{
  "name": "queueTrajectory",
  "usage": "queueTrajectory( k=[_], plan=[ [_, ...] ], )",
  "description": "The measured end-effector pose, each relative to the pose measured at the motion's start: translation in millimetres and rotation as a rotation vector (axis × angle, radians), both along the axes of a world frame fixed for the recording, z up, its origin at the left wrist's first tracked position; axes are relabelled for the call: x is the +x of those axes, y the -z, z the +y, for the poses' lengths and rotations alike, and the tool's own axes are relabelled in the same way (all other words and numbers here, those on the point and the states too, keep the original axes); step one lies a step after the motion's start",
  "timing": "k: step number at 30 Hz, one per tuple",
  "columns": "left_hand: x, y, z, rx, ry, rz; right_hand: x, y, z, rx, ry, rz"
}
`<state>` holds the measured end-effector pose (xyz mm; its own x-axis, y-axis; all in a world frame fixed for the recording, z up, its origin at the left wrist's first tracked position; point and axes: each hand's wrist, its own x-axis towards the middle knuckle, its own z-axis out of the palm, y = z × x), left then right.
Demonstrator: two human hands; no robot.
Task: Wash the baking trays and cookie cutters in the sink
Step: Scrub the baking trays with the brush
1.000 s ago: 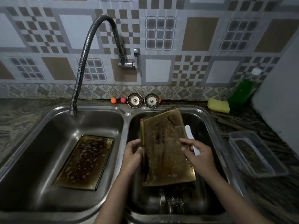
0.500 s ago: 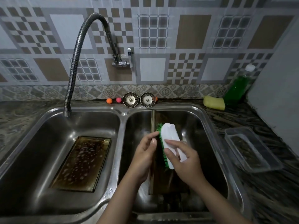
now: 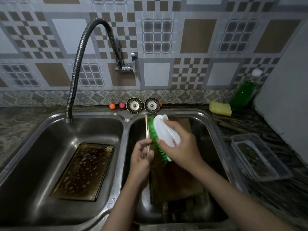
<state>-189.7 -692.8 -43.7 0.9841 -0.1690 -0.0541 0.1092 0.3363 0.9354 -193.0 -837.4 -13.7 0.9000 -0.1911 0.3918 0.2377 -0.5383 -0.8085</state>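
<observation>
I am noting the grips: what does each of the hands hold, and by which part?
Left hand pinches the baking tray by its left rim. Right hand grips the scrub brush by its white back.

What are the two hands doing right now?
Left hand: closed, pinching the left edge of the baking tray.
Right hand: closed around the scrub brush, bristles on the tray.

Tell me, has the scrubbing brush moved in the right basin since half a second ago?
Yes. The scrubbing brush in the right hand has slid up the tray, toward the two strainers on the sink's back rim.
</observation>
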Motion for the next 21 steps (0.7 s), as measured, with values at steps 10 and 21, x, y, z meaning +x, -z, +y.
queueTrajectory(
  k=[10, 21],
  plan=[
    [26.9, -10.6, 6.0, -0.185, -0.100, 0.025, -13.2, 0.6, 30.1, 0.077, -0.036, -0.024],
    [39.2, -10.0, 16.9, -0.227, -0.015, -0.006, 34.2, -11.4, -2.1, 0.119, 0.195, -0.044]
  ],
)
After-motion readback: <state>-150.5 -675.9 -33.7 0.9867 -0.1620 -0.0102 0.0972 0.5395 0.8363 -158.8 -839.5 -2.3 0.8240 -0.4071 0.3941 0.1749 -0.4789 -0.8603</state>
